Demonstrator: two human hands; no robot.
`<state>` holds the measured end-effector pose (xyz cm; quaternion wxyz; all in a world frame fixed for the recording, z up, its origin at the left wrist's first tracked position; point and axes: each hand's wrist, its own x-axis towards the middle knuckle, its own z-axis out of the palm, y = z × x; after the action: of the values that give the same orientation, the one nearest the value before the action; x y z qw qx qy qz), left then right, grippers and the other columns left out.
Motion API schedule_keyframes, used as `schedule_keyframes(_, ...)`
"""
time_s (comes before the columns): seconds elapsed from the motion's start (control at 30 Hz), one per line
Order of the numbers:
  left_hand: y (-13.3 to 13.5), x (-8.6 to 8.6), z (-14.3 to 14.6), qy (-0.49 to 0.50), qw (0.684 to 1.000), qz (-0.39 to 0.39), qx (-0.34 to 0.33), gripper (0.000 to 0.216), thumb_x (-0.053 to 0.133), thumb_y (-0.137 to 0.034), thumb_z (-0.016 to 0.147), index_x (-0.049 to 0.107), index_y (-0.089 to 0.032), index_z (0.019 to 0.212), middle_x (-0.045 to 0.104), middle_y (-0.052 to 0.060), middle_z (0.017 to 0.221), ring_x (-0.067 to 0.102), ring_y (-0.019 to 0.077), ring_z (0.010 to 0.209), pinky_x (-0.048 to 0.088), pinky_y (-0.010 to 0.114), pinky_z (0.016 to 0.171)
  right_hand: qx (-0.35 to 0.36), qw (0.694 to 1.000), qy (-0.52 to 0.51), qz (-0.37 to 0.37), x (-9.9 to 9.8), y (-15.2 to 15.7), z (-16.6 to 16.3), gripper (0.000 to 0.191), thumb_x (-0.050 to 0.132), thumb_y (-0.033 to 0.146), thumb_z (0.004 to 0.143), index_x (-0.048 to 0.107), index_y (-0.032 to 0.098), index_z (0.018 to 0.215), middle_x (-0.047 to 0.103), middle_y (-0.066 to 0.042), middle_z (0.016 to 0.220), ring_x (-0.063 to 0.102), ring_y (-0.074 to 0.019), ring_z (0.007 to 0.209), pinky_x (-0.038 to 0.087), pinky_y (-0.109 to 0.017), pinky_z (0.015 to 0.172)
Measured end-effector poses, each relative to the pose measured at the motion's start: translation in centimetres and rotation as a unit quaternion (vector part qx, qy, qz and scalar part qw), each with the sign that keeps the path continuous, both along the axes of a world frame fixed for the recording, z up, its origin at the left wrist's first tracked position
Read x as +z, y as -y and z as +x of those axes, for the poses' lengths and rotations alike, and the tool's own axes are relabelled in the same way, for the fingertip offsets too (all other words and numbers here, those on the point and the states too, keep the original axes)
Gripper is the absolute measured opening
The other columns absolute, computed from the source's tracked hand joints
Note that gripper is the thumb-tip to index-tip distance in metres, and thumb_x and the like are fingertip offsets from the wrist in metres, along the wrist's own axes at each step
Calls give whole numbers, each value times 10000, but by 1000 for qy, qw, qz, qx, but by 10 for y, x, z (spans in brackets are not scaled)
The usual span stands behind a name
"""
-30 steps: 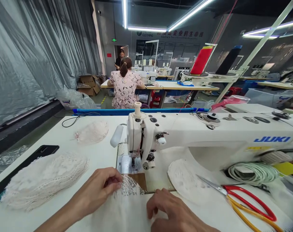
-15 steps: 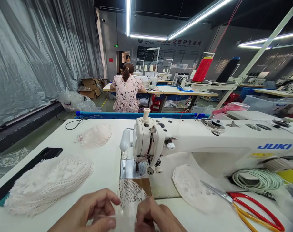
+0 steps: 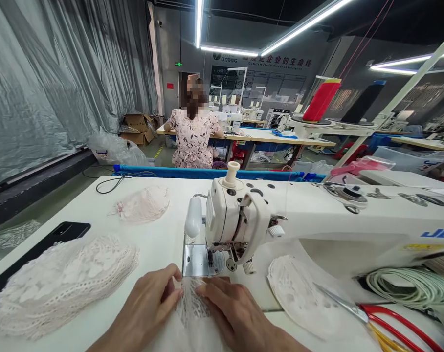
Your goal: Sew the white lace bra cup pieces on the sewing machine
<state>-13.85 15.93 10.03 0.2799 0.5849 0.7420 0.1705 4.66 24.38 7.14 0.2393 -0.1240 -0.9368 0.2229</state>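
A white lace piece [image 3: 189, 307] lies on the table just in front of the needle plate of a white JUKI sewing machine [image 3: 244, 220]. My left hand [image 3: 148, 303] pinches its left edge with thumb and fingers together. My right hand [image 3: 231, 308] presses on its right edge, fingertips near the presser foot. Both hands sit at the near table edge, side by side, with the lace between them.
A stack of white lace pieces [image 3: 60, 283] lies at the left, a black phone [image 3: 62, 231] behind it, a pinkish lace piece [image 3: 143, 204] farther back. More lace [image 3: 302, 293], red-handled scissors [image 3: 383, 320] and coiled cord [image 3: 412, 288] lie right. A person [image 3: 192, 134] sits at another table.
Both hands have moved the lace piece forward toward the needle plate and laid it flatter; half a second ago it was lifted between pinching fingers. The view has shifted left.
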Motion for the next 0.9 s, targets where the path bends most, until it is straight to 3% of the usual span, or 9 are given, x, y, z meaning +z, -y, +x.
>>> schedule_keyframes(0.2,-3,-2,-3,10,1000,-12,4,166,427,-253,823,478,-271,980,514,-51,667,521,182,664,323,255,597,10,999,-25,23,-6,-2,-1,238,338,109,918,486,140,1102,561,-41,748,505,-144,614,390,-240,548)
schedule_keyframes(0.37,-1,-11,-1,-7,1000,11,5,238,421,-242,829,412,-275,1065,506,-56,674,535,177,645,366,257,616,-14,998,-29,59,-8,0,-1,211,359,119,909,504,153,1059,584,-50,776,548,-157,639,429,-250,575)
schedule_keyframes(0.5,4,-22,3,-72,994,82,6,241,377,-238,866,393,-301,1099,523,-29,812,529,155,587,378,255,574,-53,994,-30,93,-8,3,-2,205,398,103,886,507,158,1052,599,-55,789,574,-162,663,445,-249,590)
schedule_keyframes(0.57,7,-27,5,-118,986,117,-15,177,329,-229,902,469,-297,988,511,-15,862,528,141,584,361,245,540,-54,993,-22,105,-9,4,-2,205,402,99,888,507,157,1055,599,-47,770,568,-153,637,435,-241,568)
schedule_keyframes(0.67,9,-32,4,-190,965,177,-45,253,298,-241,942,538,-270,870,499,9,892,521,151,631,359,257,545,-86,988,6,129,-5,5,0,159,440,134,894,517,164,1030,602,-49,802,575,-162,667,427,-255,571)
schedule_keyframes(0.8,7,-32,2,-241,919,295,-98,183,407,-203,917,579,-267,928,520,49,999,515,201,780,382,316,646,-129,975,86,157,8,5,5,115,565,287,865,546,179,901,591,-53,856,551,-170,666,391,-281,558)
schedule_keyframes(0.9,1,-30,7,-247,904,330,-114,227,412,-121,898,579,-263,958,545,53,1065,490,246,959,350,357,721,-131,967,64,211,12,3,9,140,601,307,841,557,176,866,597,-74,961,539,-197,773,382,-322,634)
